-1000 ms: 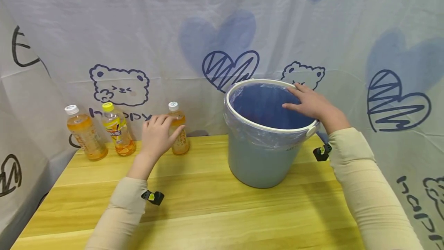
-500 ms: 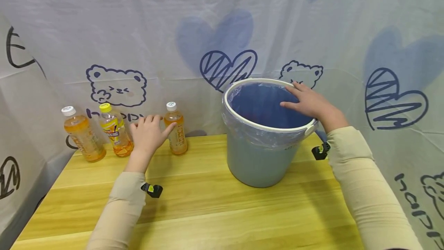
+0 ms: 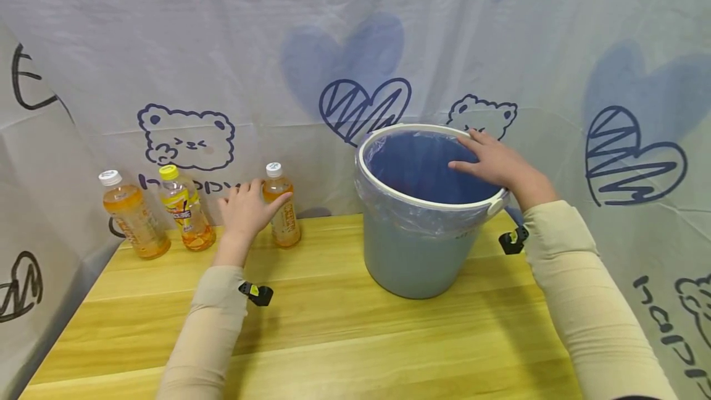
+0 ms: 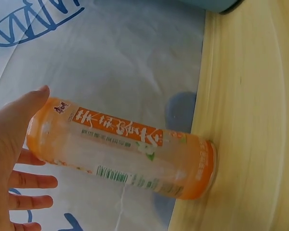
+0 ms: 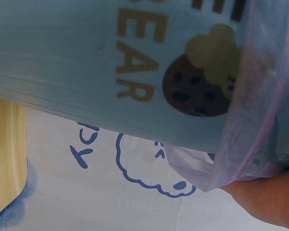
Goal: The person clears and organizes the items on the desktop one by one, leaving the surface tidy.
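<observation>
My left hand (image 3: 244,212) is at an upright drink bottle (image 3: 284,218) with a white cap and orange label, its thumb and fingers spread apart. In the left wrist view, the thumb and fingers lie around the upper part of that bottle (image 4: 120,149); whether they touch it cannot be told. My right hand (image 3: 491,162) rests on the white rim of a grey-blue bin (image 3: 416,264) with straight fingers reaching over the opening. A clear plastic liner (image 3: 428,221) is folded over the rim. In the right wrist view, the bin's wall (image 5: 62,62) and the liner hide most of that hand.
Two more bottles stand at the table's back left: one with a white cap (image 3: 136,221), one with a yellow cap (image 3: 187,208). The wooden table (image 3: 311,338) meets a printed cloth backdrop (image 3: 250,66) behind them.
The left hand shifted a little left, then came back right towards the nearest bottle, fingers still spread. The right hand stays on the bin's rim. The head view has shifted slightly.
</observation>
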Action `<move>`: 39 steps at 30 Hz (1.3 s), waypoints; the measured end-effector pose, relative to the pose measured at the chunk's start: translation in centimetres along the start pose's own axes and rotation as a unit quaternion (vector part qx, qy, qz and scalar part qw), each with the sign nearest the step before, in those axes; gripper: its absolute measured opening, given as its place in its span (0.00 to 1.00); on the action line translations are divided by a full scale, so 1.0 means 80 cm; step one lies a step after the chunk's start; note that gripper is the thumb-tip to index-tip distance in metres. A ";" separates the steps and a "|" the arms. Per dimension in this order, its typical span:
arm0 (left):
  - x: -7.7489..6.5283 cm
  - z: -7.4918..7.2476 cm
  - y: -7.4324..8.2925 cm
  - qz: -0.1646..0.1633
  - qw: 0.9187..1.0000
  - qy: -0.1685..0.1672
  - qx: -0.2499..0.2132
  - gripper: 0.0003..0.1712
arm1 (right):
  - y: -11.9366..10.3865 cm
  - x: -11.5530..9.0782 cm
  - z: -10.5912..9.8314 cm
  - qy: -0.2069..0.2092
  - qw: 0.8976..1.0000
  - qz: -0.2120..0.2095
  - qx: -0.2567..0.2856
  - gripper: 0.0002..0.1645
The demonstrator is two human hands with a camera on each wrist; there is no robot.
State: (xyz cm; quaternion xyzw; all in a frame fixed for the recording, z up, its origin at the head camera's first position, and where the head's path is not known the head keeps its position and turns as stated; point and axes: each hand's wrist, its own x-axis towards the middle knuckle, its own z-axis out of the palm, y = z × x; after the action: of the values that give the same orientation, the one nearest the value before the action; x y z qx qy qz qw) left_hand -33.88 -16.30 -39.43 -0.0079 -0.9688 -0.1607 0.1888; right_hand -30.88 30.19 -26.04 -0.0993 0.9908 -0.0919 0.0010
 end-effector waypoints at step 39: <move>-0.027 0.009 0.017 0.077 0.993 0.093 0.000 0.44 | -0.002 0.000 0.001 0.004 1.000 0.002 -0.004 0.48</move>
State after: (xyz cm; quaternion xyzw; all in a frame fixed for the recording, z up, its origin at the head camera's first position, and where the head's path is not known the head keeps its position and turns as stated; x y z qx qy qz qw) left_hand -32.00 -14.71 -40.42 -0.0672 -0.9436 -0.1457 0.2895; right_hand -30.87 30.04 -26.13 -0.0964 0.9914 -0.0882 -0.0034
